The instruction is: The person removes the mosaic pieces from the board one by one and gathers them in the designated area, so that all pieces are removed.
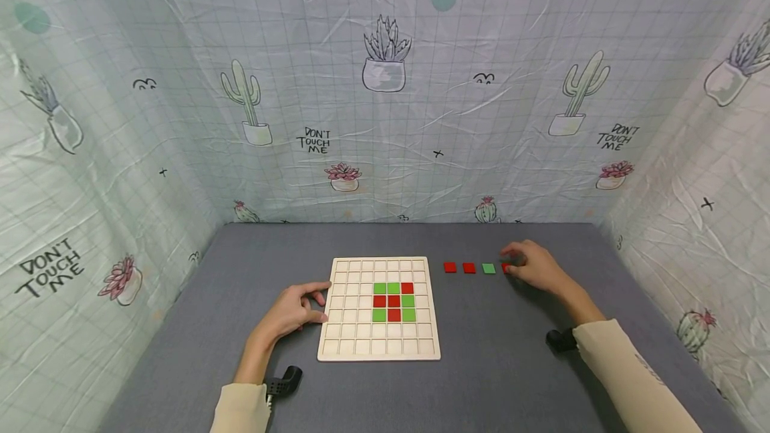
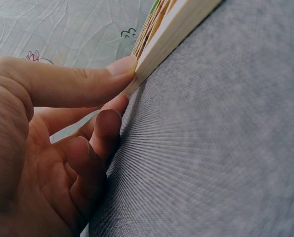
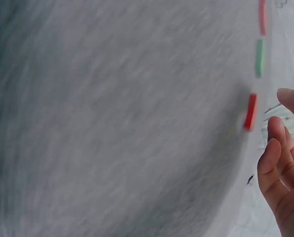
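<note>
My left grip (image 1: 290,307): spread, touching board's (image 1: 349,346) edge | right grip (image 1: 533,264): parted, empty, near red tile (image 3: 251,112) | low sweep could skew green tile (image 1: 488,268) on its left

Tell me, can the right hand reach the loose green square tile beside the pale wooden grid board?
Probably yes: the right hand is by the neighbouring red square tile, and nothing covers the green square tile.
</note>
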A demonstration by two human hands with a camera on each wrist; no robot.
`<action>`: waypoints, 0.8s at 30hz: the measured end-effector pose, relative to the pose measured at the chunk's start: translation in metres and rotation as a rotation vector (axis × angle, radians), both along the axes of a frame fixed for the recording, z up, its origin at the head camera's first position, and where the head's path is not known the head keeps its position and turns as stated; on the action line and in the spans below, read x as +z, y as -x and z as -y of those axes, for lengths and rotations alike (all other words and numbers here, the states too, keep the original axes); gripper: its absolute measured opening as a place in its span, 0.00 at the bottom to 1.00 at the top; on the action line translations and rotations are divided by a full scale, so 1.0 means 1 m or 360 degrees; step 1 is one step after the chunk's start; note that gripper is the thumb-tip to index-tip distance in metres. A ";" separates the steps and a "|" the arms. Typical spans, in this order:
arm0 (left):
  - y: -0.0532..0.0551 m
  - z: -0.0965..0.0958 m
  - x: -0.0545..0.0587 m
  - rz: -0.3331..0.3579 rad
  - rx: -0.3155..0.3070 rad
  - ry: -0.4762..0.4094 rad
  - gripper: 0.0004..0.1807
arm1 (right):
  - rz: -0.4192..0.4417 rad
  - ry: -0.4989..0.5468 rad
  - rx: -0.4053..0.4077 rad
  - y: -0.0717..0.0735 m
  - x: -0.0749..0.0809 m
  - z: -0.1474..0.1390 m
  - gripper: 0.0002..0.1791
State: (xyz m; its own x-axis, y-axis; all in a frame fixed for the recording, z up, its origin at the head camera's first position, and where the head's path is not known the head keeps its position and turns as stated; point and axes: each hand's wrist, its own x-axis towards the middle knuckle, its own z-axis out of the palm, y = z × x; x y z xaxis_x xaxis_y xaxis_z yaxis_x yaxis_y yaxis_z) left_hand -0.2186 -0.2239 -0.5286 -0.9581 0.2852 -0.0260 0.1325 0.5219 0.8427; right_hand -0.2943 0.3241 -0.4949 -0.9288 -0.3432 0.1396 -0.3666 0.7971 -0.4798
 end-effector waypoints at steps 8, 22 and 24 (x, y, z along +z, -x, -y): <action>0.001 0.000 -0.001 -0.0014 -0.0006 -0.0005 0.38 | -0.0015 0.0024 0.0059 -0.004 0.008 0.026 0.18; 0.003 0.000 -0.003 0.0011 0.0009 -0.0019 0.38 | -0.0051 0.0055 0.0250 -0.011 0.010 0.083 0.16; 0.003 -0.001 -0.003 0.0015 0.0010 -0.0018 0.38 | -0.0060 0.0058 0.0282 -0.013 0.010 0.092 0.16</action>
